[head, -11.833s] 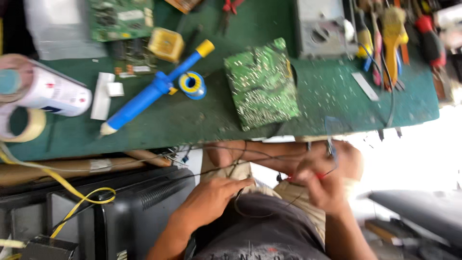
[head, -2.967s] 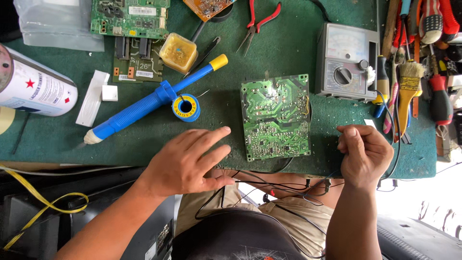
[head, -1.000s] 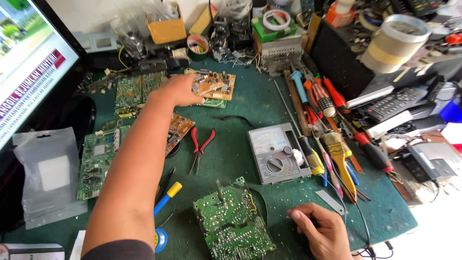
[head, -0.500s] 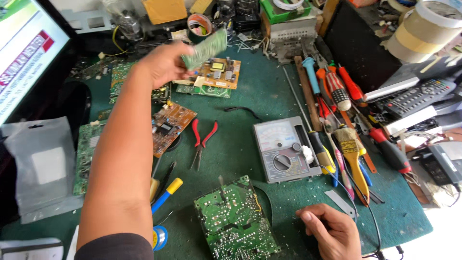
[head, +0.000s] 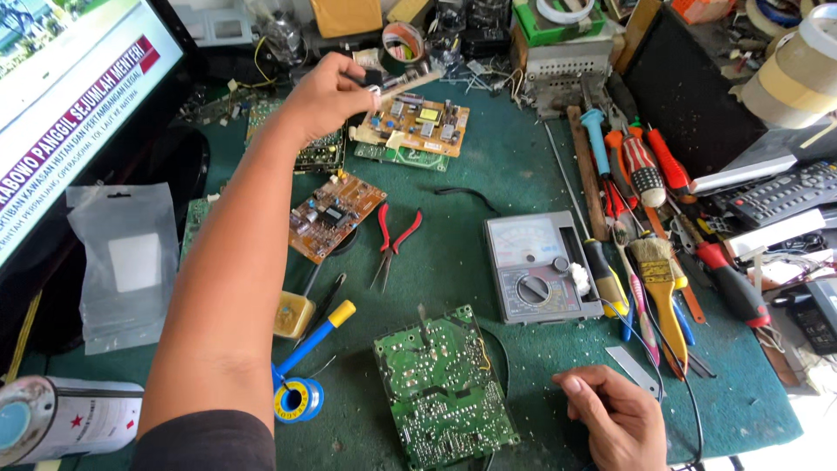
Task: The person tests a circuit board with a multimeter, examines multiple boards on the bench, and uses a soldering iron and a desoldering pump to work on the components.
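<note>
My left hand (head: 324, 94) is stretched out over the far side of the green mat, pinching a small circuit board (head: 403, 84) that is lifted and seen nearly edge-on. Just below it lies a tan board with yellow and black parts (head: 417, 124). My right hand (head: 615, 420) rests on the mat at the near edge with its fingers curled, right of a green circuit board (head: 443, 391) lying solder side up. A black cable runs past that hand; whether the fingers grip it is hidden.
An analog multimeter (head: 540, 268), red pliers (head: 392, 240), a brown board (head: 335, 214), a solder reel (head: 296, 399) and a blue desoldering pump (head: 314, 336) lie mid-mat. Screwdrivers and a brush (head: 658, 279) line the right. A lit screen (head: 61, 113) stands at left.
My left hand has picked the small board off the far pile, lifted it and turned it edge-on. My right hand has stayed by the green board.
</note>
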